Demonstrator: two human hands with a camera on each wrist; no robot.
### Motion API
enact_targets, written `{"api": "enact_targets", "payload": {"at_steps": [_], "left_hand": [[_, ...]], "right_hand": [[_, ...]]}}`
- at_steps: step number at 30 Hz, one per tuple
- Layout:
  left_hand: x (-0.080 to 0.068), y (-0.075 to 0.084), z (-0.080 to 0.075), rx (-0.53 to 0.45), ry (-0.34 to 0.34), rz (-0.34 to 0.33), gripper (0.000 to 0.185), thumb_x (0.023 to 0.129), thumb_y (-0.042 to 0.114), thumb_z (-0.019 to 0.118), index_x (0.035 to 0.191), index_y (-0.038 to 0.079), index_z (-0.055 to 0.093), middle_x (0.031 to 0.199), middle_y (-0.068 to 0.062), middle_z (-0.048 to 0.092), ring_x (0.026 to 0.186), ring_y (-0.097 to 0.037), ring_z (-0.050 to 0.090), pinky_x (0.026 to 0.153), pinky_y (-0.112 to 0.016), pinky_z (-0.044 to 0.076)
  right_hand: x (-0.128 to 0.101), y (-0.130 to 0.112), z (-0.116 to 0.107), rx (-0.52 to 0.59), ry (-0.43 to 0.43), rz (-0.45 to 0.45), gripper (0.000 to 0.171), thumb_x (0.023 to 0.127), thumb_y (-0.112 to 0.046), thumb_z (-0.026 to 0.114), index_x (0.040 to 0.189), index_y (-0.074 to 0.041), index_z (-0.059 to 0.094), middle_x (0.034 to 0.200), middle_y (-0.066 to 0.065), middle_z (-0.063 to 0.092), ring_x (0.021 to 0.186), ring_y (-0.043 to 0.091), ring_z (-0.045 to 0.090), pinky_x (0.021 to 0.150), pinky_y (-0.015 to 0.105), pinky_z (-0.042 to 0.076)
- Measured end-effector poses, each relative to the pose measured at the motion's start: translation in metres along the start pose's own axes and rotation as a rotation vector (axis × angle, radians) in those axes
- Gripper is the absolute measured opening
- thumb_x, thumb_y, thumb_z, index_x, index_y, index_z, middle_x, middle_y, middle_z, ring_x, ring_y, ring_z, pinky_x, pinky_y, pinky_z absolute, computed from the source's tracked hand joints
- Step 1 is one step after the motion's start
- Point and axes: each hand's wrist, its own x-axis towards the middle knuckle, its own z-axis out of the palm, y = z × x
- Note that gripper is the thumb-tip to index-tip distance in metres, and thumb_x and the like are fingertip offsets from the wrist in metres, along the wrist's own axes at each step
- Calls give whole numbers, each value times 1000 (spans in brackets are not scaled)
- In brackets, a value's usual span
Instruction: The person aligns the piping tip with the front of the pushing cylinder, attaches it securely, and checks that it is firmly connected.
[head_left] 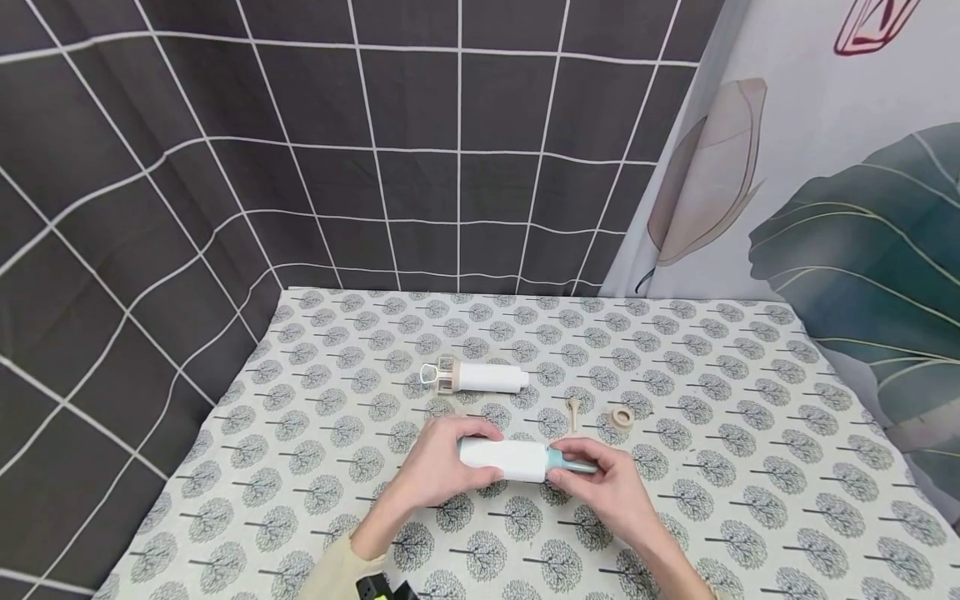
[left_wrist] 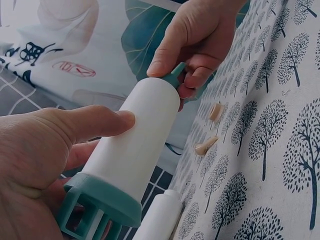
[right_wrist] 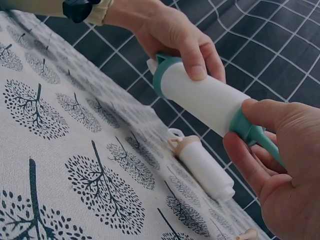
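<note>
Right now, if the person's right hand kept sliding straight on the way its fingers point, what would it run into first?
The right hand points leftward along the teal-and-white tube it already pinches at the nozzle end. Past the tube, the next thing in that line looks to be the left hand gripping the other end, though depth is hard to judge.

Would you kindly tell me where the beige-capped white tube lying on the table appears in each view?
Head: beige-capped white tube lies mid-table, beyond both hands.
Left wrist: only its white end shows, bottom centre, under the held teal-capped tube.
Right wrist: lower centre, under the held tube.
Shared landmark: the teal-capped tube held in both hands.
</note>
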Motion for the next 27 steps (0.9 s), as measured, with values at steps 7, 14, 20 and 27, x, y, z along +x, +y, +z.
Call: {"api": "enact_targets", "payload": {"at_steps": [7, 14, 20, 27], "left_hand": [[-1, 1, 0, 9, 1, -1, 42, 66, 12, 90, 105, 13, 75, 105, -1, 72, 90, -17, 59, 79, -40, 48], [-1, 3, 1, 20, 10, 13, 42, 66, 11, 90, 105, 13, 75, 105, -1, 72, 90, -17, 60, 79, -39, 48], [0, 2, 1, 20, 11, 20, 42, 66, 12, 90, 105, 14, 75, 103, 1, 72, 89, -15, 59, 79, -38, 47], [-1, 2, 1, 1, 3, 28, 42, 67, 11, 90, 106, 13, 75, 105, 1, 72, 91, -16, 59, 81, -39, 47]], "right_hand": [[0, -2, 0, 7, -25, 11, 31, 85, 0, 75, 111, 11, 65, 96, 20, 70, 76, 23, 71, 70, 38, 59], [1, -5, 0, 83, -50, 66, 27, 92, -3, 68, 108, 18, 62, 87, 23, 69, 71, 25, 70, 67, 41, 59], [2, -3, 0, 65, -30, 59, 28, 94, -2, 66, 114, 17, 59, 91, 20, 68, 69, 29, 69, 65, 42, 59], [1, -2, -1, 18, -7, 22, 37, 91, 0, 67, 125, 10, 56, 110, 24, 65, 71, 30, 68, 62, 40, 59]]}}
